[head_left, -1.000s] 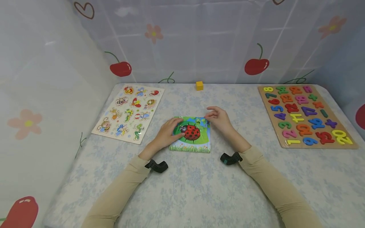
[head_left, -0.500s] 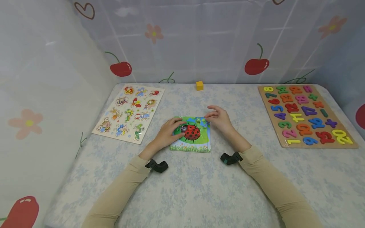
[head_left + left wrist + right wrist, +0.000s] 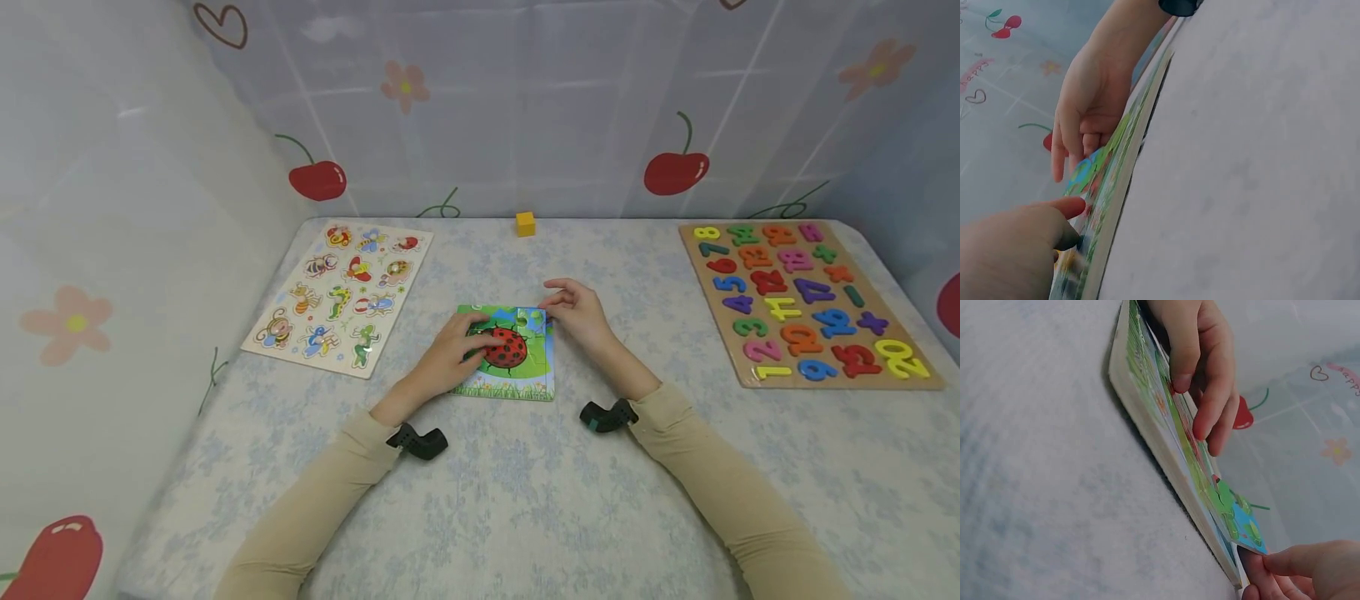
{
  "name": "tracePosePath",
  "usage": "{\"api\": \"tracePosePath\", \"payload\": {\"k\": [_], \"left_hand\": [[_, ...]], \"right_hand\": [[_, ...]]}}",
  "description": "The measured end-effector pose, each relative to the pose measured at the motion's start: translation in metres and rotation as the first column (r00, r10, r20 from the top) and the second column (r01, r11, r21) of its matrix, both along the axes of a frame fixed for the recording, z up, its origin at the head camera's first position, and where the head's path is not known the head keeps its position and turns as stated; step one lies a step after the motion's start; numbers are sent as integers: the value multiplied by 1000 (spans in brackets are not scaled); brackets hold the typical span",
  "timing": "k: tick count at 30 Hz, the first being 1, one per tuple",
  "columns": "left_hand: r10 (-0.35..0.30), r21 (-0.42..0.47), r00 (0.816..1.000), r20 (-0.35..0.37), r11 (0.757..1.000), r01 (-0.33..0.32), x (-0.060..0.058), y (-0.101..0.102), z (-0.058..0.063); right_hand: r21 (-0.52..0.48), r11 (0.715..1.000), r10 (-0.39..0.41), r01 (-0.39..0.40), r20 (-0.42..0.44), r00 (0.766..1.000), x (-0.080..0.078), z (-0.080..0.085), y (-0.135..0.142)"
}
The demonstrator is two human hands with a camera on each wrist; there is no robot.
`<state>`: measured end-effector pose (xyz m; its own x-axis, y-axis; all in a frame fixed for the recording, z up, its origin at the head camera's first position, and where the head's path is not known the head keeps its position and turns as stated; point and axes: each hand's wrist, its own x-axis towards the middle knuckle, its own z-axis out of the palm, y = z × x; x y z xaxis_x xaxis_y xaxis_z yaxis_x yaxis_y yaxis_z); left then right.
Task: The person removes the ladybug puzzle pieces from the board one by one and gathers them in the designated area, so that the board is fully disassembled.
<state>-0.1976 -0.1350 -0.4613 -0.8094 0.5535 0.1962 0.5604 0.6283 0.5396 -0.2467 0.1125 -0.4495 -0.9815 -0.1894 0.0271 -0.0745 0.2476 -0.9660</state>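
Note:
A square ladybug jigsaw puzzle (image 3: 510, 387) lies on the table between both hands. My left hand (image 3: 442, 357) is over its left side, fingers extended across the ladybug's head; in the right wrist view they are on or just above the surface. At the far right corner my right hand (image 3: 579, 315) pinches a green and blue puzzle piece (image 3: 1244, 519) between thumb and finger. That piece is tilted, its outer edge raised off the frame in the right wrist view. The fingertips under it are partly hidden.
A peg board with insect pictures (image 3: 318, 317) lies at the left. On the right is a board of colourful numbers (image 3: 731, 350). A small yellow cube (image 3: 525, 224) sits at the table's back edge, before a printed curtain (image 3: 517, 108).
My left hand has slid right, its fingers now covering the ladybug's head. My right hand stays at the puzzle's far right corner, almost unmoved.

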Motion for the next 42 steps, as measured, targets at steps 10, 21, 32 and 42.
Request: {"api": "tracePosePath", "payload": {"k": [10, 21, 32, 42], "left_hand": [[-120, -92, 992, -31, 989, 117, 10, 12, 0], [-106, -89, 994, -10, 990, 105, 8, 11, -2], [-117, -101, 993, 1, 988, 116, 7, 12, 4], [-110, -125, 994, -18, 986, 107, 9, 11, 2]], "right_hand": [[1, 999, -38, 38, 43, 998, 1, 2, -1], [-20, 999, -35, 37, 60, 998, 1, 3, -1], [35, 985, -166, 168, -48, 985, 4, 5, 0], [204, 943, -258, 261, -44, 965, 0, 13, 49]]}}
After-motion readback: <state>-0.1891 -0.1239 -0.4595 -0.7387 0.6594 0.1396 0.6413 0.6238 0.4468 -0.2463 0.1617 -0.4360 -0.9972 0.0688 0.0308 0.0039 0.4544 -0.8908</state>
